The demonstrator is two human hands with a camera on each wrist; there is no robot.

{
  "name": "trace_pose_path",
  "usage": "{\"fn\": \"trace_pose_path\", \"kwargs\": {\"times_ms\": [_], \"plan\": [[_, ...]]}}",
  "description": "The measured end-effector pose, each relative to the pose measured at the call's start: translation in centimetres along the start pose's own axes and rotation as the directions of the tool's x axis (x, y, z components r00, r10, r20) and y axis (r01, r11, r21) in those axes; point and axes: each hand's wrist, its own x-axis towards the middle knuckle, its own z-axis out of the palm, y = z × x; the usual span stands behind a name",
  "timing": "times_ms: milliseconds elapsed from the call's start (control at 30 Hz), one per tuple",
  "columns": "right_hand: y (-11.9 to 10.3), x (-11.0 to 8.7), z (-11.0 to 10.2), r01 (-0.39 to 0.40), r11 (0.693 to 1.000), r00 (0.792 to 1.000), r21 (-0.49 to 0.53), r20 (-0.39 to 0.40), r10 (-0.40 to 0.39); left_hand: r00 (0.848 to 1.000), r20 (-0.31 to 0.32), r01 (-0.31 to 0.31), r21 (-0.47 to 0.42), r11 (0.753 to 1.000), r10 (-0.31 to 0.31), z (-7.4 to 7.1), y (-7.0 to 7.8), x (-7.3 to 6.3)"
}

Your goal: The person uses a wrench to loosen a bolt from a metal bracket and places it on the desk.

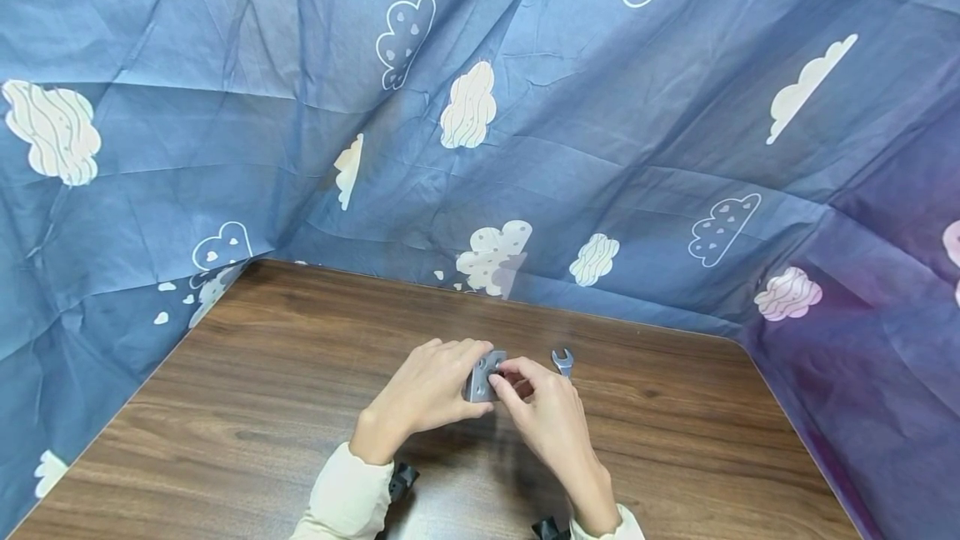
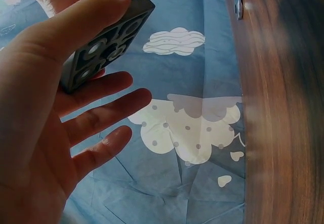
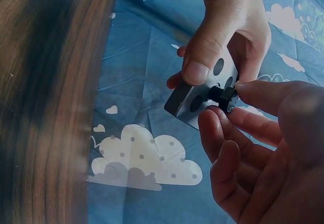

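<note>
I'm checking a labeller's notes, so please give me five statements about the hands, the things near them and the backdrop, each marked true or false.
1. The left hand grips a block. True.
2. The block lies flat on the table. False: it is held up off the table.
3. The right hand pinches a bolt. True.
4. The wrench is in the left hand. False: the wrench lies on the table, just beyond the right hand.
5. The backdrop is plain, with no print. False: it has cloud prints.
</note>
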Motion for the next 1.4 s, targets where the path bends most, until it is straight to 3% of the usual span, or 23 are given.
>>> {"fn": "trace_pose_path", "kwargs": {"times_ms": [1400], "plan": [[-0.26, -0.32, -0.24, 0.100, 0.995, 0.995, 0.004, 0.006, -0.100, 1.000, -0.013, -0.001, -0.008, 1.000, 0.000, -0.04, -0.01, -0.06]]}}
